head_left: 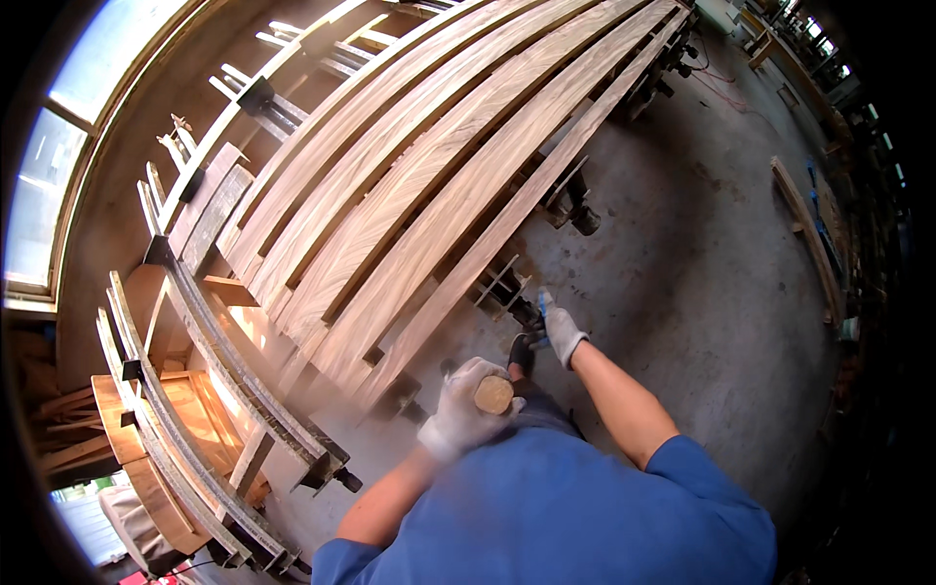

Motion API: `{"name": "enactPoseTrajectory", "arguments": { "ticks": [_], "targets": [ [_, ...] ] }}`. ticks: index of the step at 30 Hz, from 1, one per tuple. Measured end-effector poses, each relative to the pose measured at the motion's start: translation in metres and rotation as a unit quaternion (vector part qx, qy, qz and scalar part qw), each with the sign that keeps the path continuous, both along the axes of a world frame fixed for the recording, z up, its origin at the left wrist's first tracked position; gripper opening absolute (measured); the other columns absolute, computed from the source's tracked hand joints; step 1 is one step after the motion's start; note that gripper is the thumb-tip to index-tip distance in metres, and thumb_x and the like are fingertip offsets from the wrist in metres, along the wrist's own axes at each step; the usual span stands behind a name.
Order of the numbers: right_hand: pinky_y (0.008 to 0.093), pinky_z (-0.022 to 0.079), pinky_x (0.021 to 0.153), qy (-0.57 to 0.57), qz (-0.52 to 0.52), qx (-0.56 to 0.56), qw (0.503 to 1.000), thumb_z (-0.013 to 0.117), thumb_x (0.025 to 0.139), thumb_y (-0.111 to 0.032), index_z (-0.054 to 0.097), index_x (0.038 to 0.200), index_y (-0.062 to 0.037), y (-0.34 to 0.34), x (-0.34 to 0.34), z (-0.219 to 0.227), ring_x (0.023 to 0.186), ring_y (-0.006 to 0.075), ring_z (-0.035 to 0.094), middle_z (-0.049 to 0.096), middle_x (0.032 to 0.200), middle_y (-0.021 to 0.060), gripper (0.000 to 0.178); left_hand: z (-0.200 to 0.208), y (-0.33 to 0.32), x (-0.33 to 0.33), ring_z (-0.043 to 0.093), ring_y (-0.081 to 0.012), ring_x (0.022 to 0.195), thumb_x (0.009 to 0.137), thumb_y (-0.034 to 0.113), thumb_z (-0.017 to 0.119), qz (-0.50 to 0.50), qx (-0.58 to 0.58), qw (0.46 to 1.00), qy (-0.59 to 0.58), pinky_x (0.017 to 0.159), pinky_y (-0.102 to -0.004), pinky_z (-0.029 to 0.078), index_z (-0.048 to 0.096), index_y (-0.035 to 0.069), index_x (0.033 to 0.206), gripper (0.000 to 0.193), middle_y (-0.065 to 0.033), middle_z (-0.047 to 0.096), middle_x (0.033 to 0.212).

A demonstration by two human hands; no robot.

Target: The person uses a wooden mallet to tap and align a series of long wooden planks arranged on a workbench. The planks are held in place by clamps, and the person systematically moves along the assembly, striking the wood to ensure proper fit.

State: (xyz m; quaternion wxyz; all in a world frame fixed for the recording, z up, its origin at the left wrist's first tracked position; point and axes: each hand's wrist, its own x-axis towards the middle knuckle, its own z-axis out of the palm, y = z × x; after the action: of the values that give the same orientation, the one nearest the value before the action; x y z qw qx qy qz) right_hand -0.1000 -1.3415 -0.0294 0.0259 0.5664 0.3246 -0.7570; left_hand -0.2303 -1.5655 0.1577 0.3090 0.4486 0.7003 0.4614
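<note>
My left hand (458,414), in a white work glove, is closed around a thick piece with a round, flat tan end (493,394), close in front of my chest. The rest of that piece is hidden by the glove and by the angle. My right hand (565,334), gloved too, reaches forward and grips a small blue thing (543,300), whose kind I cannot make out. It is near the end of a dark bar clamp (502,289) under the wooden boards. Several long boards (429,214) with visible grain lie side by side, gaps between them, on the clamps.
More bar clamps (229,361) lie to the left, beside a wooden cabinet piece (185,400). A window (49,195) is at the far left. The concrete floor (673,253) spreads to the right, with a long timber (807,234) near a wall. Clamp ends (582,216) jut from the boards' edge.
</note>
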Motion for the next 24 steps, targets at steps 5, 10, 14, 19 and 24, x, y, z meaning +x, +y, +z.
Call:
{"name": "enactPoseTrajectory", "arguments": {
  "ticks": [5, 10, 14, 19, 24],
  "targets": [
    [0.0520, 0.061, 0.082, 0.234, -0.078, -0.288, 0.925, 0.068, 0.097, -0.070, 0.072, 0.105, -0.0099, 0.000, 0.002, -0.017, 0.090, 0.0353, 0.074, 0.075, 0.095, 0.0134, 0.060, 0.001, 0.001, 0.001, 0.072, -0.0283, 0.090, 0.072, 0.015, 0.093, -0.001, 0.001, 1.000, -0.008, 0.083, -0.0388, 0.058, 0.071, 0.006, 0.101, 0.037, -0.0104, 0.071, 0.098],
    [0.0474, 0.058, 0.086, -0.104, 0.227, 0.456, 0.854, 0.088, 0.079, -0.048, 0.071, 0.108, -0.0037, -0.018, -0.009, 0.040, 0.094, 0.0302, 0.074, 0.074, 0.098, 0.0140, 0.056, 0.001, 0.000, -0.002, 0.072, -0.0277, 0.090, 0.073, 0.013, 0.093, 0.011, -0.011, 1.000, -0.009, 0.083, -0.0385, 0.058, 0.071, 0.006, 0.101, 0.036, -0.0102, 0.071, 0.098],
    [0.0540, 0.060, 0.082, -0.030, 0.079, 0.132, 0.988, 0.074, 0.090, -0.067, 0.072, 0.110, -0.0029, -0.005, -0.001, -0.002, 0.090, 0.0364, 0.074, 0.075, 0.098, 0.0149, 0.067, -0.003, 0.001, -0.001, 0.072, -0.0279, 0.090, 0.073, 0.013, 0.093, 0.008, 0.001, 1.000, -0.013, 0.083, -0.0384, 0.058, 0.071, 0.006, 0.101, 0.036, -0.0104, 0.071, 0.099],
    [0.0650, 0.059, 0.082, 0.186, -0.039, -0.350, 0.917, 0.043, 0.099, -0.084, 0.072, 0.116, -0.0050, 0.008, 0.014, -0.038, 0.086, 0.0451, 0.070, 0.072, 0.098, 0.0181, 0.086, 0.005, 0.012, 0.003, 0.072, -0.0289, 0.090, 0.073, 0.015, 0.093, 0.011, 0.026, 1.000, -0.010, 0.082, -0.0393, 0.058, 0.071, 0.005, 0.101, 0.037, -0.0116, 0.072, 0.098],
    [0.0664, 0.054, 0.094, 0.266, -0.077, -0.353, 0.894, 0.047, 0.105, -0.073, 0.071, 0.116, -0.0138, 0.005, 0.013, -0.047, 0.093, 0.0404, 0.067, 0.068, 0.098, 0.0143, 0.065, 0.006, 0.023, 0.008, 0.072, -0.0302, 0.090, 0.074, 0.014, 0.090, 0.014, 0.027, 1.000, -0.003, 0.081, -0.0401, 0.058, 0.071, 0.004, 0.101, 0.036, -0.0134, 0.071, 0.097]
  ]
}}
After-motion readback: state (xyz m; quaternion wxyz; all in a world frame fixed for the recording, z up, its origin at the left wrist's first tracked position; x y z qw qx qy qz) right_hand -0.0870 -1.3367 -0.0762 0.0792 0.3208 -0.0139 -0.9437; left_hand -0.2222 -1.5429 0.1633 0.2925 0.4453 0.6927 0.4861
